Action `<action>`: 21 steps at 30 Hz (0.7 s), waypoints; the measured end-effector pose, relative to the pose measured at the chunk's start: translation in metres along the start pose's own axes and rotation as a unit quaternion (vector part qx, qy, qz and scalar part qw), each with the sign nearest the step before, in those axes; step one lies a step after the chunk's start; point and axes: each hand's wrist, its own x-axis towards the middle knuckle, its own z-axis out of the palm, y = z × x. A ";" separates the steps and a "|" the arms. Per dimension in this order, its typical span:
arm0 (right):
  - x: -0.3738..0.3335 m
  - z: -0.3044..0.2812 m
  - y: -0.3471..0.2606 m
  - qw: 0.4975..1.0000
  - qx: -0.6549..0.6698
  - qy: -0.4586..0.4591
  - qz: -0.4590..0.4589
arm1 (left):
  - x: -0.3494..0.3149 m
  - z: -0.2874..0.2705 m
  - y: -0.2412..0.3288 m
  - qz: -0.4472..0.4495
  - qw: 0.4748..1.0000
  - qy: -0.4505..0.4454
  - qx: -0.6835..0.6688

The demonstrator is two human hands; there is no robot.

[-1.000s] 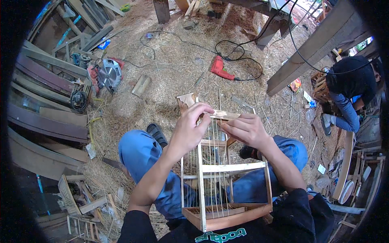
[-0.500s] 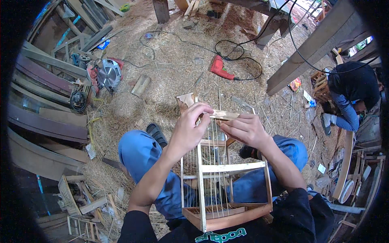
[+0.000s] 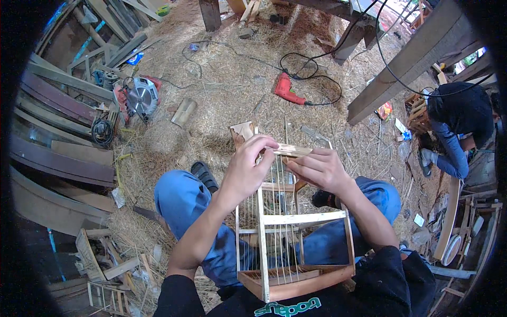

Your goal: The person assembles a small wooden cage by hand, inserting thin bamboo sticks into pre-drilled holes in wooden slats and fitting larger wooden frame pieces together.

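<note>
Between my knees stands a small wooden cage frame (image 3: 305,217) with thin upright rods along its side and a solid wooden base (image 3: 311,282). Across its far end runs a pale wooden strip (image 3: 293,150). My left hand (image 3: 250,161) pinches the strip's left part, thumb below and fingers over the top. At the strip's right end, my right hand (image 3: 320,168) grips it with bent fingers. The tips of several rods end just under the strip; how they meet it is partly hidden by my fingers.
A red power drill (image 3: 288,90) with a black cord lies ahead. To the left sit a circular saw (image 3: 141,99) and stacked boards (image 3: 63,142). A slanting wooden post (image 3: 406,63) stands at right, near a crouching person (image 3: 458,116). Straw and shavings cover the ground.
My hands and the cage frame show no visible movement. At the right, the crouching person's head and arm have shifted slightly.
</note>
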 end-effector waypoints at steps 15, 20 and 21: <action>0.002 -0.002 -0.008 0.974 0.146 -0.016 0.172 | -0.002 -0.001 -0.007 0.025 1.000 0.009 -0.009; 0.006 -0.012 -0.009 0.950 0.135 0.016 0.283 | -0.003 0.000 -0.002 0.019 0.999 0.009 -0.049; 0.006 -0.010 -0.010 0.942 0.162 0.014 0.293 | -0.004 0.001 -0.001 0.019 0.998 0.013 -0.052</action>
